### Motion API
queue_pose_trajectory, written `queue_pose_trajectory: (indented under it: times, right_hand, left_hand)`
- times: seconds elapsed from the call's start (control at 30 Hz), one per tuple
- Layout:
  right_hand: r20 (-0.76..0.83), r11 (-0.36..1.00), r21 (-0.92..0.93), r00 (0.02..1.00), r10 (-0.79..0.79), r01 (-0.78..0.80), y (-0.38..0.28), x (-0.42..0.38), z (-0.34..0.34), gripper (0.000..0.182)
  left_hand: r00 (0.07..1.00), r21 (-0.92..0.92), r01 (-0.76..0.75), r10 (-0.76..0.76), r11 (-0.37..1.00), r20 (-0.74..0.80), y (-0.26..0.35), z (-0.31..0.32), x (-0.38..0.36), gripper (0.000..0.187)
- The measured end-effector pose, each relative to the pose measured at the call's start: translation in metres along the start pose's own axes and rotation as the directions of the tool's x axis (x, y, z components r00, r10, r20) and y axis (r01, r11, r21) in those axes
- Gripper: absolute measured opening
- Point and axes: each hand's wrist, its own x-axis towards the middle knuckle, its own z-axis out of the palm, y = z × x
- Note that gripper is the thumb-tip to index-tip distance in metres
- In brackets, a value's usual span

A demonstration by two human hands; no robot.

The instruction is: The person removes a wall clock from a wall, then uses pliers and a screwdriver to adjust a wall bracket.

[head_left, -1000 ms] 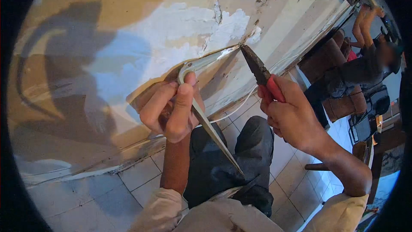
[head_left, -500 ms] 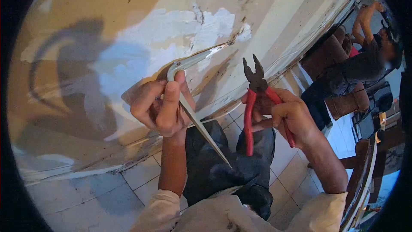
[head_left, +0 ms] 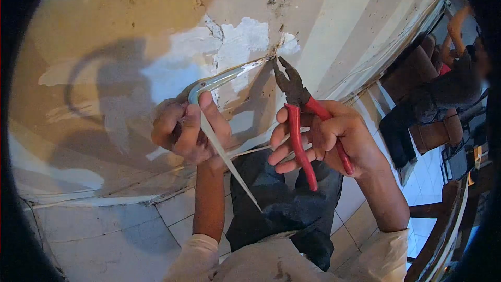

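Note:
My left hand pinches a pale metal L-shaped shelf bracket close to its corner. One arm of the bracket points up and right along the wall; the other tapers down toward my lap. In my right hand is a pair of combination pliers with red handles. The fingers spread around the handles, and the dark jaws are parted. Those jaw tips are right at the far end of the bracket's upper arm.
The wall bears white filler patches and peeling paint. Pale tiles cover the floor around my legs. At the right, another person is beside a brown armchair. Wooden furniture stands at the lower right.
The pliers have moved left and tilted, bringing their jaws to the bracket's upper end. My right fingers have spread more. The bracket has shifted slightly left in view.

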Motion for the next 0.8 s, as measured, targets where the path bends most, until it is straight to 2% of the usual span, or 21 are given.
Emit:
queue_pose_trajectory:
  times: [0.13,0.2,0.33,0.43,0.57,0.8]
  right_hand:
    - [0.012,0.999,-0.01,0.999,0.042,-0.042,-0.006,-0.001,0.002,0.067]
    - [0.029,0.998,-0.002,0.998,0.061,-0.061,-0.007,0.0,0.003,0.067]
    - [0.056,0.997,0.04,0.996,0.063,-0.066,-0.008,0.001,-0.002,0.067]
    - [0.065,0.997,0.03,0.996,0.066,-0.068,-0.008,0.004,-0.006,0.067]
    - [0.063,0.997,0.0,0.995,0.073,-0.073,-0.011,0.003,-0.009,0.066]
    - [0.017,0.992,-0.105,0.998,0.066,-0.064,-0.019,-0.001,-0.004,0.064]
  left_hand:
    - [1.0,0.068,-0.01,0.01,0.998,0.0,0.0,0.0,-0.003,0.035]
    - [1.0,0.023,0.007,-0.008,1.0,0.011,-0.002,-0.001,-0.004,0.036]
    - [1.0,0.054,-0.006,0.007,0.999,-0.025,-0.002,0.0,-0.005,0.037]
    - [0.999,0.07,-0.03,0.033,0.997,-0.042,-0.002,0.003,-0.004,0.03]
    - [0.997,0.115,-0.074,0.076,0.991,-0.014,-0.003,0.001,-0.005,0.029]
    - [0.996,0.087,-0.089,0.088,0.992,0.013,-0.003,0.001,-0.003,0.029]
